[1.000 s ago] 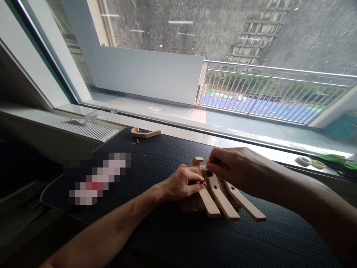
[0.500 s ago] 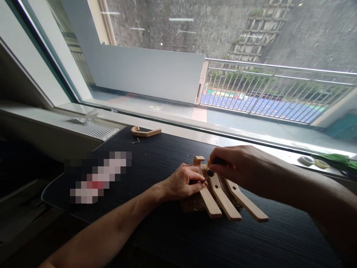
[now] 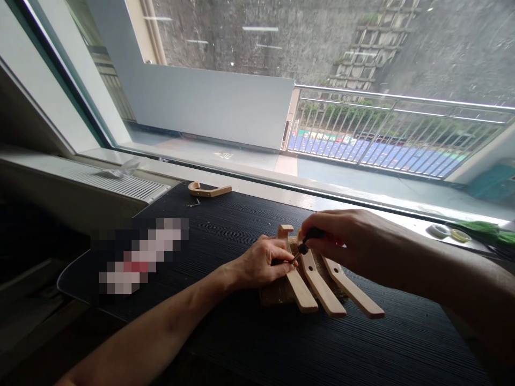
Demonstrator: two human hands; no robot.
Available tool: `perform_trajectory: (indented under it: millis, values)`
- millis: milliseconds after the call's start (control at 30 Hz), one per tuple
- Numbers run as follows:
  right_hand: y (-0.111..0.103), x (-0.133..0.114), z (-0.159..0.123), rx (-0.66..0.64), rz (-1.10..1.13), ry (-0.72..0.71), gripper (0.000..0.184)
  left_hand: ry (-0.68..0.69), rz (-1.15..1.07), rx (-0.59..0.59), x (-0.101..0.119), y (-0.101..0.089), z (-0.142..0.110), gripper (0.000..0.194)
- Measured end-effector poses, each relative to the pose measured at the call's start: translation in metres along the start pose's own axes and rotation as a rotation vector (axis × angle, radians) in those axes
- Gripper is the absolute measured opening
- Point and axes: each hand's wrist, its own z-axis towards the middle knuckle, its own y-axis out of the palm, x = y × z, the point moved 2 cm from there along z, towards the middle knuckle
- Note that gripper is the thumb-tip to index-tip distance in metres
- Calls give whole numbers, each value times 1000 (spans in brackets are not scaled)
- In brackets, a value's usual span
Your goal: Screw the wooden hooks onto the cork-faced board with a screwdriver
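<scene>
My right hand (image 3: 333,233) is closed round the dark handle of a screwdriver (image 3: 314,234). Its shaft slants down to the left, and the tip meets the leftmost wooden hook (image 3: 302,294) at my left fingertips. My left hand (image 3: 270,261) grips that hook, its fingers bent over the middle of it; any screw under them is too small to make out. Beside it lie a second wooden hook (image 3: 326,292) and a third wooden hook (image 3: 359,295), each with a dark hole. All three rest across a brownish block (image 3: 270,296), largely covered.
A black wood-grain table (image 3: 225,225) stands against the window sill. Towards its far edge lie another wooden hook (image 3: 211,191) and a few small screws (image 3: 195,203). A blurred pale item (image 3: 140,257) sits on the left. Tape rolls (image 3: 438,231) are on the sill at right.
The screwdriver handle is tilted slightly differently in my right hand, with a little more of it showing. My left hand stays in place on the hook.
</scene>
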Motion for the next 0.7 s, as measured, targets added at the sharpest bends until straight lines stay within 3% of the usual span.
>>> perform_trajectory:
  millis: [233, 700]
  values:
    - [4, -3, 7, 68, -126, 22, 29, -29, -125, -40, 2, -5, 1, 19]
    - [5, 0, 3, 95, -104, 29, 34, -62, -141, 31, 0, -2, 0, 10]
